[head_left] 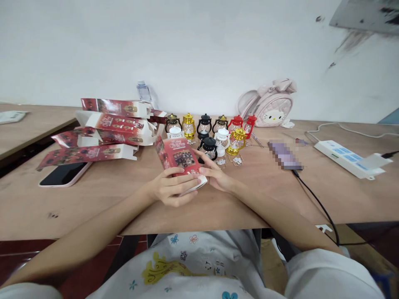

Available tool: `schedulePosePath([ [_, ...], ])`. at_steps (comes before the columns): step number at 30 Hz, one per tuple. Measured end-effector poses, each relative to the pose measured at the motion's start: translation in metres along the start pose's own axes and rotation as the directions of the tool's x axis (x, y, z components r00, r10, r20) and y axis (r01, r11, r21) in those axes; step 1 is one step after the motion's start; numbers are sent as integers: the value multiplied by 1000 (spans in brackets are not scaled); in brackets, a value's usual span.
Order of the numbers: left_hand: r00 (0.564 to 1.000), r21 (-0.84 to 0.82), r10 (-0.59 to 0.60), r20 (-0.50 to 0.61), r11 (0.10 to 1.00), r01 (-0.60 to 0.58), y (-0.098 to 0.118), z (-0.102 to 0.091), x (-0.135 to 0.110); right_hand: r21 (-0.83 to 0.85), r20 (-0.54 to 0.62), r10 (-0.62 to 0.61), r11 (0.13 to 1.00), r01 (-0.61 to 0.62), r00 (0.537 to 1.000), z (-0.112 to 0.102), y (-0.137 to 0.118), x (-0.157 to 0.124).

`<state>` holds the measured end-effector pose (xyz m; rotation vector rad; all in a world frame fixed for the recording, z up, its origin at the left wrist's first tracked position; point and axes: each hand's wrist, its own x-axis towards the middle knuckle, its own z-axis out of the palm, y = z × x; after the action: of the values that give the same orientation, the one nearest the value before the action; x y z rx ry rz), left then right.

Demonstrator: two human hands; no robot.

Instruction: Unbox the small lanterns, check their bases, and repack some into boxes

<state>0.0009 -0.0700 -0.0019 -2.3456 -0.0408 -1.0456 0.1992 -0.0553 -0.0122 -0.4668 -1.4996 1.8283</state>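
Note:
A red printed carton [181,153] is held tilted over the table in front of me. My left hand [176,187] wraps around its lower left part, fingers across the front. From the other side my right hand [215,172] grips its lower right edge. The carton's white bottom end shows between the hands. Just behind stand several small toy lanterns in black [205,126], gold [237,141], white [222,141] and red [250,126]. Small wire pieces [237,160] lie in front of them. Whether the carton holds anything is hidden.
Several red cartons [115,126] with loose flaps are piled at the left, over a phone [64,174]. A clear bottle [144,91] and a pink bag [274,108] stand by the wall. At the right lie a blurred phone [285,155] on a cable and a power strip [346,158].

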Motion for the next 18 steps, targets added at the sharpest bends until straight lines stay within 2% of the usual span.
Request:
schedulePosePath([
  [2, 998, -21, -58, -33, 998, 57, 1, 2, 4, -47, 2, -35, 998, 35, 999, -4, -1, 1],
  [5, 969, -5, -235, -78, 972, 235, 1, 4, 5, -161, -12, -92, 983, 89, 996, -9, 1, 3],
  [9, 863, 163, -473, -178, 851, 499, -2, 0, 7, -358, -121, -239, 916, 182, 963, -3, 7, 1],
  [11, 804, 134, -564, -190, 796, 590, -5, -3, 9, -558, -168, -356, 803, 209, 919, 1, 8, 0],
  [12, 787, 99, -588, -183, 786, 610, -6, -4, 10, -654, -183, -410, 729, 201, 893, 3, 9, -1],
  [16, 769, -70, -632, -89, 775, 629, -7, 2, 6, -872, -189, -612, 464, 155, 768, 2, 10, -1],
  [18, 736, -143, -675, -59, 735, 663, -6, 7, 2, -933, -119, -680, 326, 152, 724, -2, 8, -3],
])
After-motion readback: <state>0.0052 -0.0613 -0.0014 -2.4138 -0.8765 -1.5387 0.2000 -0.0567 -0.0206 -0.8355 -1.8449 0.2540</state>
